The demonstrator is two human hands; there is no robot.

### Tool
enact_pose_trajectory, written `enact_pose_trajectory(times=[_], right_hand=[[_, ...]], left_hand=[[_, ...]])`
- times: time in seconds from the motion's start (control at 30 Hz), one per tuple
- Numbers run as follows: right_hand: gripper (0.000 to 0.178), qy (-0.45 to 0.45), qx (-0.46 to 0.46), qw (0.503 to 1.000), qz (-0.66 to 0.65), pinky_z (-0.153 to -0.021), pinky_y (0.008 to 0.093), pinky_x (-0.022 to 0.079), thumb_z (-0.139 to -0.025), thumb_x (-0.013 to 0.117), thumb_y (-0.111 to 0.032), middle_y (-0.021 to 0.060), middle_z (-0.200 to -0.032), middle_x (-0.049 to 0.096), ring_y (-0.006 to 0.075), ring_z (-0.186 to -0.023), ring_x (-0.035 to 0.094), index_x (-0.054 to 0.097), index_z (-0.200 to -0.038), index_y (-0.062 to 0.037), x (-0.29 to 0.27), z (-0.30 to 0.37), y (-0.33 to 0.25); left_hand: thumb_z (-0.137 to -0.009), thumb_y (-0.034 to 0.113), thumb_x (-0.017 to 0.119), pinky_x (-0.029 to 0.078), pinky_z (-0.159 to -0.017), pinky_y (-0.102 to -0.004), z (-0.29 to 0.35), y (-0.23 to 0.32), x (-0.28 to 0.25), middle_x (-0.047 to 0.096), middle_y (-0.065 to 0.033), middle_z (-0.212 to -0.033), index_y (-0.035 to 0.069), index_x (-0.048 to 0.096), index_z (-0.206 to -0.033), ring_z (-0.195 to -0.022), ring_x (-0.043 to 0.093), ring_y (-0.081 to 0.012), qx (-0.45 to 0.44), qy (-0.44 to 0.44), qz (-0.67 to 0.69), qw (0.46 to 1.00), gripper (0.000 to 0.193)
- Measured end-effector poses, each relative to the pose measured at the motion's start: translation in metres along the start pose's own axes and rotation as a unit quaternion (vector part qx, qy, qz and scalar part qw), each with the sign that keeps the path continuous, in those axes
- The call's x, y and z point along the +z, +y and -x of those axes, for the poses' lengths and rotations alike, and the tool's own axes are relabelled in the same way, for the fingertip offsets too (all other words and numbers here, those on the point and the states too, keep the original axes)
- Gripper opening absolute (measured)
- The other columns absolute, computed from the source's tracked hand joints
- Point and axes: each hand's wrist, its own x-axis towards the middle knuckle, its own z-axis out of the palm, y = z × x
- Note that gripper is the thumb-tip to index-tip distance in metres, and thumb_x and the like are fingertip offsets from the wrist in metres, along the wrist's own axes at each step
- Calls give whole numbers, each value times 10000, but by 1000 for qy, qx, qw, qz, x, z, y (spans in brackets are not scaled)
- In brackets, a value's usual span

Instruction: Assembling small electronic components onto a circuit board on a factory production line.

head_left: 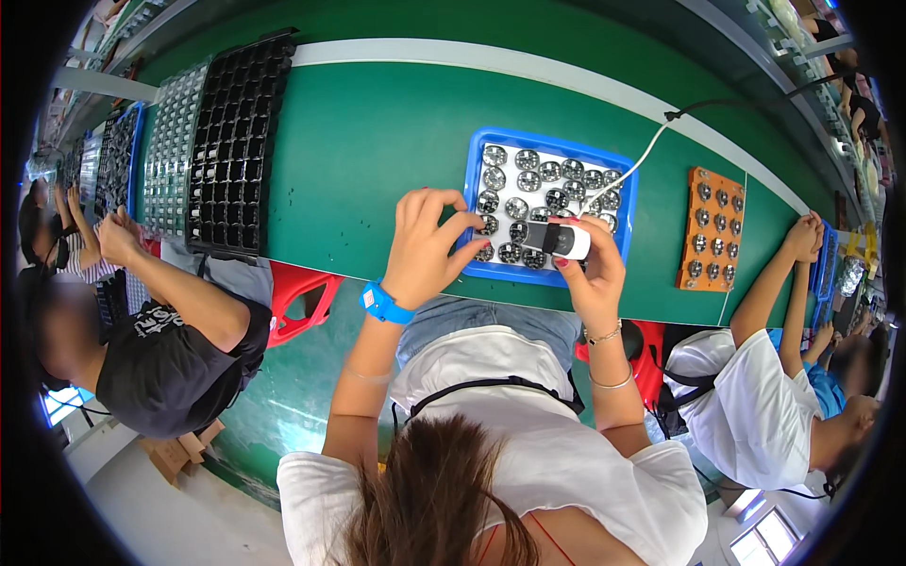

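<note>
In front of me a shallow blue tray (pixel 630 203) lies on the table, with a white lining and rows of round, shiny, dark-and-silver parts (pixel 528 158). My right hand (pixel 600 269) grips a small white-and-black handheld device (pixel 570 241) between thumb and fingers, over the tray's near side. Its dark end points left, just above the parts; what exactly it is cannot be made out. A white cable (pixel 634 168) runs over the tray toward the far right. At the tray's near left corner my left hand (pixel 429 241) has thumb and index finger apart, close beside round parts there; whether they touch is unclear.
Right of the tray lies an orange board (pixel 710 229) holding similar round parts. Large black (pixel 239 141) and clear (pixel 172 141) compartment trays are at the left. Tiny dark bits dot the green table (pixel 359 123). Co-workers sit on both sides, with red stools (pixel 300 300) nearby.
</note>
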Motion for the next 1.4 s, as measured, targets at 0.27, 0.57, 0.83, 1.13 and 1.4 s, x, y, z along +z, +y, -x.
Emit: enact_pose_trajectory(times=[0.27, 0.57, 0.83, 1.13, 1.4], right_hand=[[376, -91, -57, 985, 133, -927, 356, 404, -713, 679, -8, 84, -1091, 661, 245, -1019, 541, 604, -1081, -35, 8, -9, -9], [339, -77, -54, 991, 95, -930, 352, 413, -789, 659, -34, 108, -1109, 630, 236, -1056, 554, 560, -1112, -8, 6, -4, 2], [369, 16, -12, 1000, -24, -914, 349, 404, -753, 674, -22, 94, -1093, 642, 235, -995, 527, 572, -1108, -18, 5, -9, 4], [397, -61, -60, 990, 114, -924, 333, 394, -711, 641, 37, 86, -1102, 639, 228, -1009, 521, 585, -1101, -13, 7, -23, 0], [380, -82, -46, 985, 145, -883, 363, 427, -704, 663, -30, 106, -1029, 633, 272, -997, 545, 638, -1083, -55, 17, -33, -8]], left_hand=[[-694, 160, 742, 369, -917, -464, -9, 5, -6, 505, -22, -946, 152, 674, -783, -962, 466, -269, 96, 13, -2, 995, 113], [-700, 172, 739, 371, -910, -475, -9, 6, -9, 512, -15, -921, 144, 669, -769, -949, 476, -254, 104, 21, -10, 994, 102], [-680, 238, 751, 344, -915, -468, -15, -5, -6, 503, -26, -901, 134, 690, -776, -942, 464, -258, 87, -14, -23, 996, 154], [-704, 157, 724, 338, -823, -391, -26, -6, 9, 494, -20, -868, 125, 690, -799, -902, 460, -241, 64, 38, -67, 995, 106], [-696, 133, 728, 350, -854, -417, -22, 3, -3, 488, -19, -863, 151, 696, -820, -907, 462, -252, 74, 46, -24, 996, 129]])
